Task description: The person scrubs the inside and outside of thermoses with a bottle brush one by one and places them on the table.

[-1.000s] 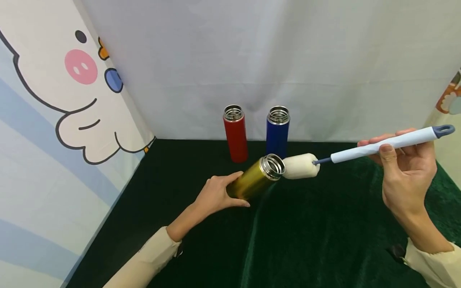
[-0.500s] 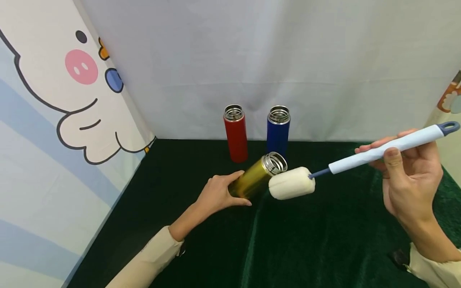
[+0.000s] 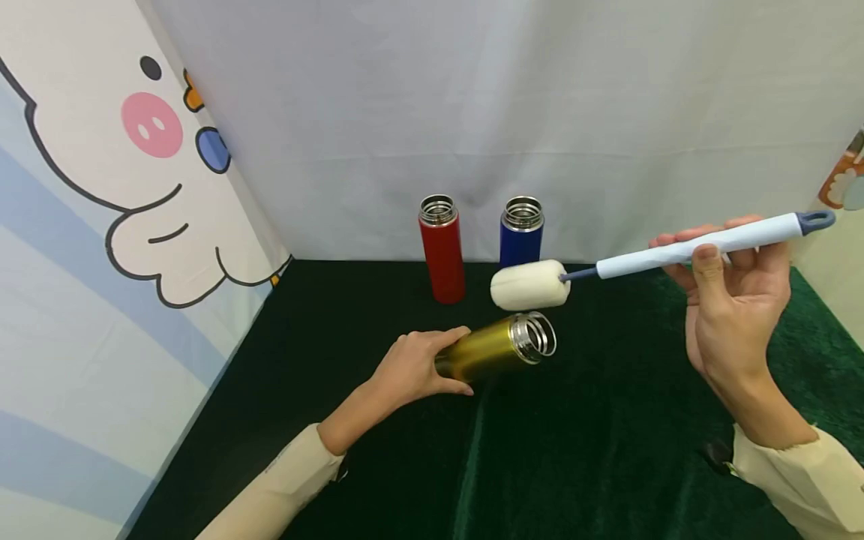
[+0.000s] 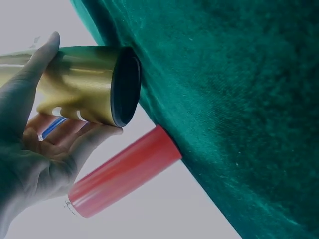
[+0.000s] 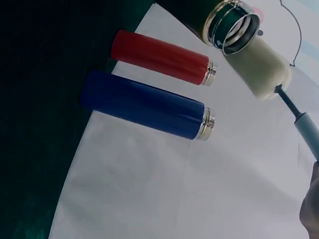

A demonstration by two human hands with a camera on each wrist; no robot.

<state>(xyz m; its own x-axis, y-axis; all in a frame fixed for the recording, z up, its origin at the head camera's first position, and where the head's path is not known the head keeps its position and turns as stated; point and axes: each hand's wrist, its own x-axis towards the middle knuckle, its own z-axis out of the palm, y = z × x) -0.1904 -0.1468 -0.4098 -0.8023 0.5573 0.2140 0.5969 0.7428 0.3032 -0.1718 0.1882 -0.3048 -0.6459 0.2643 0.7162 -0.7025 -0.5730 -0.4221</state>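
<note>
My left hand (image 3: 412, 369) grips a yellow-gold metal bottle (image 3: 487, 351) around its lower body, tilted so its uncapped mouth points right. In the left wrist view the bottle's dark base (image 4: 126, 87) hangs off the cloth. My right hand (image 3: 736, 307) holds a bottle brush by its pale blue handle (image 3: 698, 246), thumb along the near side. The brush's white sponge head (image 3: 529, 286) is outside the bottle, just above and behind its mouth in the head view. In the right wrist view the sponge (image 5: 261, 67) partly hides behind the bottle's rim.
An uncapped red bottle (image 3: 442, 259) and an uncapped blue bottle (image 3: 520, 244) stand upright at the back of the dark green cloth (image 3: 580, 450). Behind them hangs a white curtain (image 3: 607, 97). A cartoon-printed panel (image 3: 88, 225) is on the left.
The sponge head dropped in front of the gold bottle's mouth, then rose behind it. The bottle's mouth has tipped down and right. My right hand has moved slightly left and up.
</note>
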